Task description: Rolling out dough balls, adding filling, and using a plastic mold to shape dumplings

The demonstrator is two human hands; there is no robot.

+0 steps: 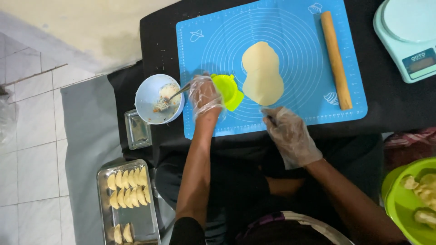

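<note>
Tray [150, 222] of steel at 7 o'clock, crescent dumplings [128, 190] in rows. Bowl [147, 97] of pale blue at 9 o'clock, filling and a spoon [178, 92] inside, within reach. Left hand [205, 96], film-gloved, closes over the lime plastic dumpling press [229, 92] on the blue silicone mat [281, 27]. Flat dough sheet [262, 75] just beside it. Right hand [289, 135] loosely curled at 5 o'clock; contents cannot be told. Wooden rolling pin [336, 59] at 2 o'clock.
</note>
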